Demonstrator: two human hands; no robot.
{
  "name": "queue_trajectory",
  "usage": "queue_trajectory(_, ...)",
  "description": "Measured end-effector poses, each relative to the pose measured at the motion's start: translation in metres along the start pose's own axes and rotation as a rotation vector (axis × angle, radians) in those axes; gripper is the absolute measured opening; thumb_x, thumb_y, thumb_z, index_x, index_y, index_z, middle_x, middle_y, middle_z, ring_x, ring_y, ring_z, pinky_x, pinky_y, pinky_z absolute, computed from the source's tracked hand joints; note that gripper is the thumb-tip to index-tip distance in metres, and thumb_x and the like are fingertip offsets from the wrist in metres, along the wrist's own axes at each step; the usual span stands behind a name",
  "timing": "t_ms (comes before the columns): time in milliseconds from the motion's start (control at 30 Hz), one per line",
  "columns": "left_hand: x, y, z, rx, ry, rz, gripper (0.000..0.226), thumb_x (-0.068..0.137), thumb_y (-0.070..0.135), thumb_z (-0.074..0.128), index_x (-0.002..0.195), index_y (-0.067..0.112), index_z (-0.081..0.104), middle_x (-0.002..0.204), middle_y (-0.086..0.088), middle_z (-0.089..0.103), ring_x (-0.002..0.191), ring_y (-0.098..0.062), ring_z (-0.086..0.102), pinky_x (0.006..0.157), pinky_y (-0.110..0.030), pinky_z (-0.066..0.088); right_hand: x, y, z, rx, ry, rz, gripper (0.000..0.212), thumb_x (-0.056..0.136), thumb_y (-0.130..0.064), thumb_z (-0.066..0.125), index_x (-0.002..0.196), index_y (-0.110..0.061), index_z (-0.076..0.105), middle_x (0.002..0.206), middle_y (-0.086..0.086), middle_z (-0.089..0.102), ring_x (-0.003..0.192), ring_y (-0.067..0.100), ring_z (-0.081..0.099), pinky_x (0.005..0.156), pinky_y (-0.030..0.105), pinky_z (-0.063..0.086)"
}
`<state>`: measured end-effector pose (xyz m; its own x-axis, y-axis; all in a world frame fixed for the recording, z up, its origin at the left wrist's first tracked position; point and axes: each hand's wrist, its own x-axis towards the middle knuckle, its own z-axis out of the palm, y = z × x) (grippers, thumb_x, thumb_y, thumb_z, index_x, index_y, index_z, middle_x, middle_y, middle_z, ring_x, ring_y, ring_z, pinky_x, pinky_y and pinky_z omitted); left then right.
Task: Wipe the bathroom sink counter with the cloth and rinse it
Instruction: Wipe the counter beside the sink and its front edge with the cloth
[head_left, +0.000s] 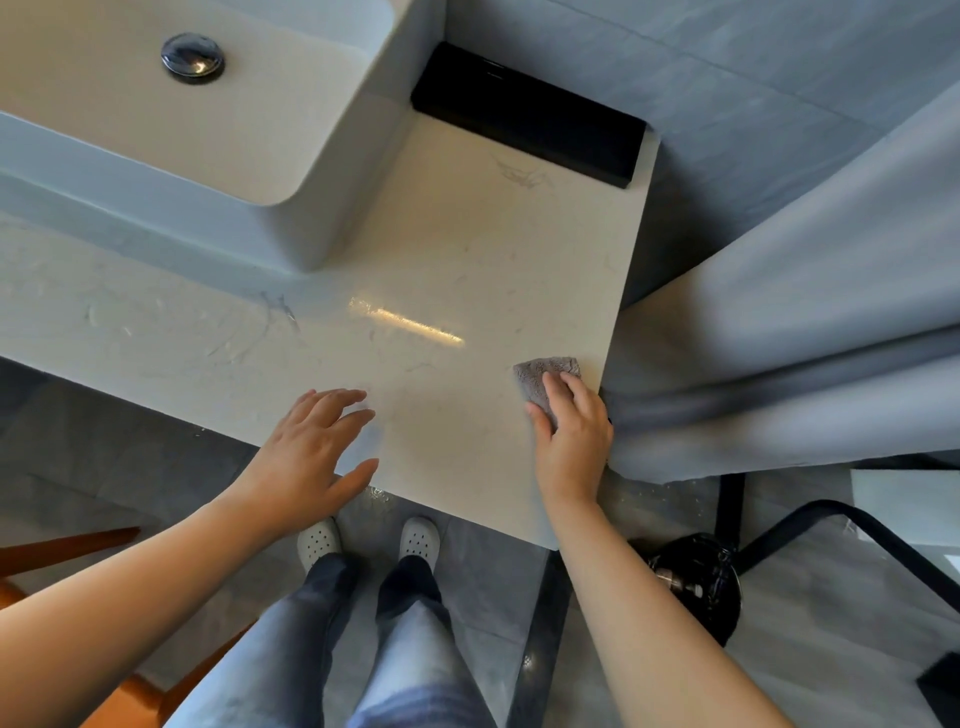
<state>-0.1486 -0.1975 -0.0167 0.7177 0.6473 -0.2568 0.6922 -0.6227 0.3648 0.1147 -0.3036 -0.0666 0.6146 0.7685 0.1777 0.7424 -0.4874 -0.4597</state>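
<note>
counter (467, 260) | on it: basin (311, 208); black box (530, 114); grey cloth (545, 371) near right edge

Left grip (311, 452) splayed flat, right grip (574, 441) palm-down and nearly straight, both bare forearms outstretched forward.

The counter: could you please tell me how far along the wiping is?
Wet streaks on the counter left of centre suggest wiping there. In hand: the right hand presses the cloth by the right edge; the left hand is open at the front edge. Left: rinsing, as the cloth is not at the basin.
</note>
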Motion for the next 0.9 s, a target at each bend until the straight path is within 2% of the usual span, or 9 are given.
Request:
queue_trajectory(67, -0.003, -0.002, 0.001, -0.001, 0.004, -0.011, 0.062, 0.085, 0.055, 0.039, 0.125, 0.012, 0.059, 0.134, -0.009, 0.052, 0.123, -0.03, 0.047, 0.105, -0.05, 0.038, -0.003, 0.002, 0.0, 0.089, 0.057, 0.016, 0.034, 0.082, -0.017, 0.073, 0.115, -0.011, 0.069, 0.12, 0.006, 0.064, 0.109, 0.022, 0.056, 0.09, 0.033, 0.044)
queue_trajectory(167, -0.007, -0.004, 0.003, -0.001, 0.002, -0.016, 0.062, 0.086, 0.055, 0.039, 0.124, 0.011, 0.06, 0.133, -0.011, 0.053, 0.121, -0.031, 0.048, 0.104, -0.052, 0.039, -0.023, -0.003, 0.0, 0.157, 0.057, 0.023, 0.032, 0.081, -0.013, 0.074, 0.112, -0.01, 0.07, 0.114, 0.006, 0.065, 0.105, 0.014, 0.05, 0.09, 0.012, 0.034)
queue_trajectory(233, -0.01, -0.005, 0.004, -0.002, -0.003, -0.008, 0.062, 0.085, 0.055, 0.038, 0.124, 0.012, 0.06, 0.132, -0.01, 0.053, 0.121, -0.03, 0.048, 0.104, -0.051, 0.038, -0.05, -0.011, 0.001, 0.187, 0.022, 0.021, 0.033, 0.08, -0.012, 0.075, 0.113, -0.012, 0.07, 0.113, 0.004, 0.064, 0.104, 0.015, 0.051, 0.091, 0.007, 0.032)
queue_trajectory(400, -0.018, -0.012, 0.007, 0.013, -0.032, 0.047, 0.062, 0.084, 0.055, 0.038, 0.123, 0.012, 0.06, 0.132, -0.01, 0.053, 0.122, -0.029, 0.047, 0.105, -0.049, 0.037, -0.102, -0.033, 0.005, 0.258, -0.033, 0.024, 0.035, 0.078, -0.01, 0.076, 0.112, -0.017, 0.071, 0.109, 0.0, 0.064, 0.102, 0.016, 0.055, 0.086, 0.021, 0.047)
queue_trajectory(467, -0.022, -0.017, 0.007, 0.027, -0.043, 0.072, 0.063, 0.084, 0.055, 0.038, 0.123, 0.011, 0.06, 0.132, -0.011, 0.053, 0.122, -0.029, 0.046, 0.105, -0.048, 0.036, -0.111, -0.044, 0.002, 0.347, -0.071, 0.085, 0.034, 0.079, -0.009, 0.074, 0.112, -0.017, 0.07, 0.108, -0.006, 0.063, 0.103, 0.016, 0.056, 0.087, 0.023, 0.05)
queue_trajectory(533, -0.028, -0.021, 0.007, 0.038, -0.044, 0.086, 0.063, 0.083, 0.053, 0.039, 0.123, 0.01, 0.059, 0.132, -0.011, 0.053, 0.122, -0.029, 0.046, 0.105, -0.046, 0.036, -0.117, -0.052, -0.007, 0.458, -0.102, 0.16, 0.033, 0.08, -0.01, 0.073, 0.113, -0.015, 0.069, 0.106, -0.011, 0.061, 0.104, 0.013, 0.058, 0.09, 0.016, 0.046)
queue_trajectory(633, -0.036, -0.029, 0.008, 0.045, -0.037, 0.089, 0.064, 0.082, 0.053, 0.038, 0.126, 0.009, 0.057, 0.132, -0.011, 0.052, 0.122, -0.029, 0.046, 0.104, -0.045, 0.036, -0.107, -0.05, -0.023, 0.509, 0.032, 0.211, 0.032, 0.082, -0.009, 0.072, 0.113, -0.011, 0.068, 0.107, -0.013, 0.06, 0.105, 0.012, 0.059, 0.091, 0.013, 0.044)
queue_trajectory(733, -0.043, -0.036, 0.01, 0.056, -0.031, 0.075, 0.067, 0.082, 0.053, 0.037, 0.129, 0.009, 0.054, 0.134, -0.011, 0.05, 0.123, -0.03, 0.045, 0.103, -0.046, 0.038, -0.078, -0.027, -0.023, 0.462, 0.154, 0.279, 0.033, 0.085, -0.013, 0.069, 0.117, -0.01, 0.066, 0.112, -0.008, 0.059, 0.11, 0.019, 0.058, 0.091, 0.021, 0.042)
queue_trajectory(900, -0.056, -0.048, 0.013, 0.074, -0.009, 0.05, 0.069, 0.082, 0.053, 0.036, 0.131, 0.007, 0.051, 0.136, -0.011, 0.047, 0.126, -0.031, 0.042, 0.104, -0.046, 0.038, -0.073, -0.027, 0.007, 0.273, 0.137, 0.255, 0.034, 0.085, -0.013, 0.068, 0.118, -0.012, 0.067, 0.119, 0.002, 0.063, 0.111, 0.022, 0.053, 0.091, 0.013, 0.034)
